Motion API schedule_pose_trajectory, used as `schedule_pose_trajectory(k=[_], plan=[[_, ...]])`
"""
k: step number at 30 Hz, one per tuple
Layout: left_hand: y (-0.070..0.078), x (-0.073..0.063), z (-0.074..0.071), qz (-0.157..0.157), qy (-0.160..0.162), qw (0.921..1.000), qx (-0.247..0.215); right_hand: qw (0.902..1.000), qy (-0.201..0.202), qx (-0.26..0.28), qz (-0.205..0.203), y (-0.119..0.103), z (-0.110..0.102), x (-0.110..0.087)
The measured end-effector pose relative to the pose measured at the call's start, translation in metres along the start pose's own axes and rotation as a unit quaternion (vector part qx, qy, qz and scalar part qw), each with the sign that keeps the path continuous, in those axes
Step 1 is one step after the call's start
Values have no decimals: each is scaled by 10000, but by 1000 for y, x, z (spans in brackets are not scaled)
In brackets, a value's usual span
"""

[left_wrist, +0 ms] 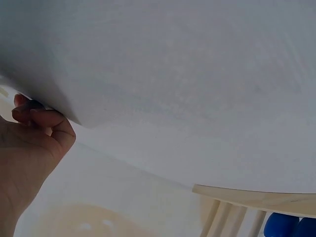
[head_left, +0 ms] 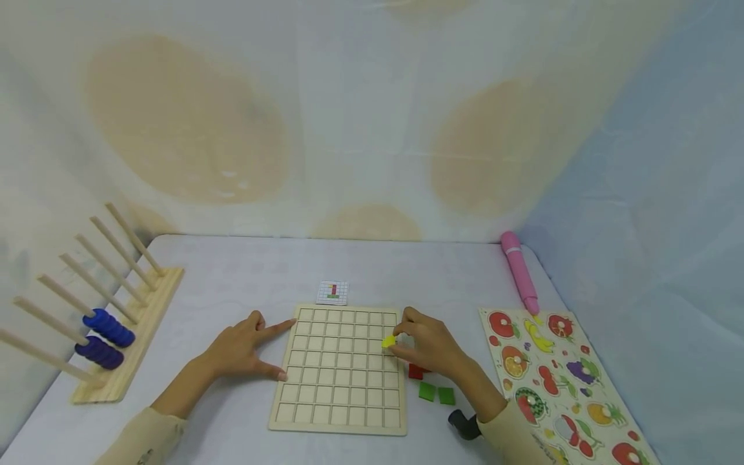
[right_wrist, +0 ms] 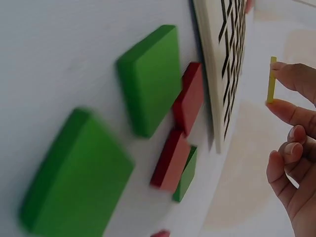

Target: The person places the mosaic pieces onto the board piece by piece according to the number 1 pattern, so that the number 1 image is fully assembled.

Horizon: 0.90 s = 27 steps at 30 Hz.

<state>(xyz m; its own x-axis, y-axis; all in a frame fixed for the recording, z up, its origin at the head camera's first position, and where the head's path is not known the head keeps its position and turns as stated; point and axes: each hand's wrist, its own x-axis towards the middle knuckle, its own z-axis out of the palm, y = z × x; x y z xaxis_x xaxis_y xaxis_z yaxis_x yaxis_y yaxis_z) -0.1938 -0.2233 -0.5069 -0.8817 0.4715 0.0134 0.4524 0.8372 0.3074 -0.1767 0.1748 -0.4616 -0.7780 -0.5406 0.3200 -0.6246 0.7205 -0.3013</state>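
Between the right hand's (head_left: 429,345) thumb and index finger, a yellow tile (head_left: 389,341) is pinched above the right side of the wooden grid board (head_left: 332,358). The left hand (head_left: 235,349), thumb and index finger spread wide, touches the board's left edge. Just below the pinch lie red tiles (head_left: 415,372), partly covered by that hand, and green tiles (head_left: 427,391); the right wrist view shows one green tile (right_wrist: 186,175) half hidden behind a red one. Nearer the right forearm, a black object (head_left: 463,424) is partly covered by the sleeve. Farther right are a fruit puzzle board (head_left: 531,368), cut off below, and a pink rod (head_left: 520,271). Beyond the grip sits a pattern card (head_left: 333,292), its print too small to read. Well left stands a peg stand (head_left: 142,323) with blue beads (head_left: 108,329).
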Motion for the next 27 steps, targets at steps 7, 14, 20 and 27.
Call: schedule_pose_trajectory(k=[7, 14, 20, 27], plan=[[1, 0, 1, -30, 43, 10000, 54, 9996, -248, -127, -68, -13, 12, 27], [1, 0, 0, -2, 4, 9999, 108, 9986, -437, -308, -51, -22, 25, 44], [1, 1, 0, -54, -16, 9999, 94, 9972, -612, -421, -86, -28, 32, 59], [4, 0, -1, -158, -76, 9998, 117, 9956, -759, -509, -195, -37, 37, 74]])
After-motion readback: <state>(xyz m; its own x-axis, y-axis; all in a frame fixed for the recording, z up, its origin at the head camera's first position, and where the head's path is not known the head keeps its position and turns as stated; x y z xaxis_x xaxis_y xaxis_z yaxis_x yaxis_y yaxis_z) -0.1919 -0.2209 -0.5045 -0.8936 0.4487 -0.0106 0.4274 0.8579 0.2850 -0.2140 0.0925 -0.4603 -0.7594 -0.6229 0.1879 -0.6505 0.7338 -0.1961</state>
